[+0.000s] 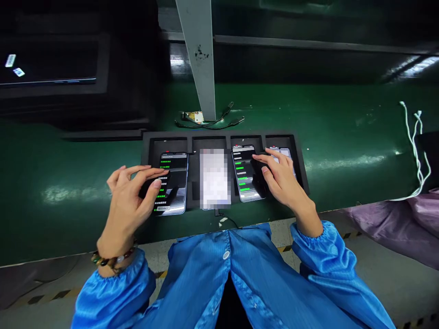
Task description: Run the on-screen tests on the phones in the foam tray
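Note:
A black foam tray (147, 146) lies on the green belt and holds several phones side by side. My left hand (128, 196) hovers over the leftmost phone (176, 183), fingers spread, fingertips touching its lit screen. My right hand (279, 180) reaches across the third phone (243, 171), its fingers resting on the screen of that phone and on the edge of the fourth phone (286, 155). The second phone (215, 178) shows a bright white screen. Both hands hold nothing.
A grey metal post (200, 59) rises behind the tray, with black cables (219, 119) at its base. White cords (416, 146) hang at the right above purple cloth (394, 219). My blue sleeves fill the bottom. A dark machine stands at the left rear.

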Available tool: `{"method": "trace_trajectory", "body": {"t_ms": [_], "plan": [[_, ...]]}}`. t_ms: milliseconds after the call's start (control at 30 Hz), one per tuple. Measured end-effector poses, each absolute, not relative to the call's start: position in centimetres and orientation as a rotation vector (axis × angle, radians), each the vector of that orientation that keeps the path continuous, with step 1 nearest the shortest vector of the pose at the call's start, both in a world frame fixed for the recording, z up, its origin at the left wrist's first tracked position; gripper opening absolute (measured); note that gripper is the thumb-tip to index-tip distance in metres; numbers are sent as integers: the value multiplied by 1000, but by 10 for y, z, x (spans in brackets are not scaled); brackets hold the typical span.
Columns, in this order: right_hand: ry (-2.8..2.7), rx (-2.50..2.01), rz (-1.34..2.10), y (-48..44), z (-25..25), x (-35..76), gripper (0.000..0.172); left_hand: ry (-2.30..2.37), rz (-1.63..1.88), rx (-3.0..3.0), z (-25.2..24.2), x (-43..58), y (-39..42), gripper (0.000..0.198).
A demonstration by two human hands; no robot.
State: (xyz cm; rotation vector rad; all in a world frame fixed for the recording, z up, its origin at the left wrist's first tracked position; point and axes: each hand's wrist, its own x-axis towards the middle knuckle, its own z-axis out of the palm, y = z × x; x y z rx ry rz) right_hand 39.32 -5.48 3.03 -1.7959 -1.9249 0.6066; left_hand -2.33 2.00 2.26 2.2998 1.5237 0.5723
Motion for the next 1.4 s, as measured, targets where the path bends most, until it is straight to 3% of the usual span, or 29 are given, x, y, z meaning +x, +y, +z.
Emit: {"method": "trace_trajectory", "body": {"t_ms": [400,667,1400], "plan": [[-1990,-1672,579,-78,44,379,45,1528,679,2269,24,-25,17,38],[-2247,-1268,770,-89,44,334,46,1576,767,2226,24,-34,9,36],[-2128,-1532,619,-61,41,326,41,1343,764,2290,19,-45,3,27]]}}
